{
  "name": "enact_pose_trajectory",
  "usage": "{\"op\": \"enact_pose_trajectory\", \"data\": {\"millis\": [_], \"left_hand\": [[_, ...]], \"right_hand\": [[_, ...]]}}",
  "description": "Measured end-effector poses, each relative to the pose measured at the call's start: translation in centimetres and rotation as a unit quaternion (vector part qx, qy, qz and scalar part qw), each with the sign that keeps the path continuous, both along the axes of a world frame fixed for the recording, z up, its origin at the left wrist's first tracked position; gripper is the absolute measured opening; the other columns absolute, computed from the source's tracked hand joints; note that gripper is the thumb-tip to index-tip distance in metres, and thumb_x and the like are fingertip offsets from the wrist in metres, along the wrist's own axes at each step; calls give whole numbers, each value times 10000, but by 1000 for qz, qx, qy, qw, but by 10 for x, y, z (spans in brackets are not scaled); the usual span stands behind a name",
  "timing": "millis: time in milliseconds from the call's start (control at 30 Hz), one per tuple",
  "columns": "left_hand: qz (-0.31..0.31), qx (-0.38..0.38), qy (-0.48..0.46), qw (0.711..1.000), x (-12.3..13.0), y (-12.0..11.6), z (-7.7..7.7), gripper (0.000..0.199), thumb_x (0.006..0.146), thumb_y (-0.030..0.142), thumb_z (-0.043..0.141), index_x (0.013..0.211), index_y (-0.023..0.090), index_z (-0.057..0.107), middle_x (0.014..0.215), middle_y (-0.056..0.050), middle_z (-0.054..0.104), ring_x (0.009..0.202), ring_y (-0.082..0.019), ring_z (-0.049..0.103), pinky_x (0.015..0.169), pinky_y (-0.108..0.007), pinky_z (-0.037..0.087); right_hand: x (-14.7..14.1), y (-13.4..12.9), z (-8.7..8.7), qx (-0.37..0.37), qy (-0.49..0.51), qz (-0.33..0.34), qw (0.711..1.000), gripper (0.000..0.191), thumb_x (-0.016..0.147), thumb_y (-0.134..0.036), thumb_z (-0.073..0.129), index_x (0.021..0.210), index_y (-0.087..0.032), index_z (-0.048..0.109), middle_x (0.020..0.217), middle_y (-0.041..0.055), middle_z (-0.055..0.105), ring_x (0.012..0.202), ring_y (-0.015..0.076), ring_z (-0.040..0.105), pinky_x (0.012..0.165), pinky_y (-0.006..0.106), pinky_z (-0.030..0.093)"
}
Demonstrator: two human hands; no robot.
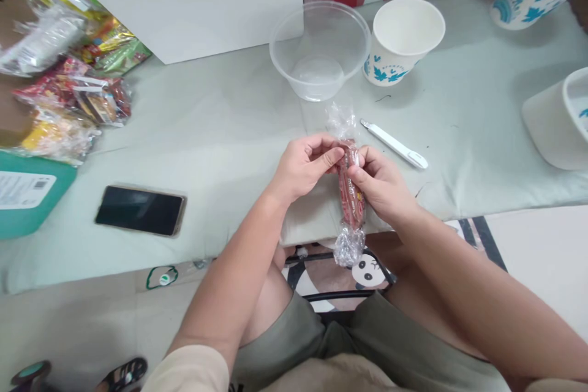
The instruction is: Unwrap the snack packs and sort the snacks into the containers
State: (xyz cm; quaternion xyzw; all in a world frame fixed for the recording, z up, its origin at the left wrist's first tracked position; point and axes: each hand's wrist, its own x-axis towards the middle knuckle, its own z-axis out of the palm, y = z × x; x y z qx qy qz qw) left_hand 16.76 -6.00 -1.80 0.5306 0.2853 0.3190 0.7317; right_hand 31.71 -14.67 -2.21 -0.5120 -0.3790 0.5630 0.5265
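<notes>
Between my two hands is a long reddish-brown snack, perhaps a sausage, in a clear printed wrapper (351, 196) with crinkled plastic at both ends. My left hand (309, 165) pinches its upper left side with thumb and fingers. From the right, my right hand (379, 182) grips the wrapper's upper part, thumb on the front. The lower end hangs over the table's front edge. Just right of the package lies a white utility knife (394, 144). Beyond its top end stands a clear plastic bowl (319, 82).
A paper cup (397, 64) stands beside the bowl; more cups (533, 6) are at the right. A phone (140, 211) lies left on the cloth-covered table (206, 135). Wrapped snacks (103, 98) and a green container (50, 208) are far left. A white box (206, 0) stands behind.
</notes>
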Motion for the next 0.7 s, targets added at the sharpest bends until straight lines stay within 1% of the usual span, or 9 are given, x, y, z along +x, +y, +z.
{"op": "enact_pose_trajectory", "data": {"millis": [233, 367, 433, 533, 600, 700], "left_hand": [[7, 7, 2, 1000, 1, 1, -1, 512, 721, 622, 857, 797, 157, 659, 719, 9, 659, 625, -77, 593, 619, -224, 529], [17, 16, -2, 1000, 1, 1, -3, 509, 735, 628, 845, 811, 166, 645, 722, 11, 648, 647, -84, 592, 642, -234, 528], [17, 20, -2, 1000, 1, 2, -5, 507, 745, 638, 833, 816, 174, 639, 721, 14, 646, 652, -91, 593, 657, -243, 529], [30, 16, -1, 999, 1, 3, -7, 491, 761, 630, 826, 832, 183, 638, 737, 14, 650, 678, -99, 606, 690, -250, 537], [48, -6, 11, 999, 1, 4, -8, 437, 792, 574, 827, 836, 186, 631, 755, 16, 652, 701, -100, 614, 708, -246, 545], [63, -63, 32, 996, 1, 4, -6, 348, 860, 491, 788, 850, 187, 617, 790, 14, 665, 708, -94, 633, 693, -230, 547]], "right_hand": [[2, -1, -4, -9, 10, -4, 1000, 589, 758, -703, 790, 780, -232, 436, 628, -69, 462, 535, 80, 364, 494, 234, 295], [2, -1, -3, -6, 26, -14, 1000, 544, 796, -661, 779, 823, -241, 434, 646, -72, 460, 529, 81, 368, 501, 236, 313], [2, -1, -3, -3, 34, -26, 999, 542, 768, -631, 811, 897, -258, 439, 724, -60, 521, 560, 93, 428, 514, 241, 362], [3, 0, -5, 5, 38, -40, 998, 580, 736, -576, 837, 1042, -293, 435, 868, -35, 598, 678, 129, 556, 588, 264, 475], [4, 1, -8, 6, 44, -30, 999, 564, 757, -523, 814, 1109, -306, 429, 932, -21, 617, 756, 150, 610, 648, 290, 531], [5, 2, -14, 0, 55, -25, 998, 567, 765, -428, 800, 1178, -312, 429, 1008, -2, 625, 817, 161, 639, 692, 314, 567]]}}
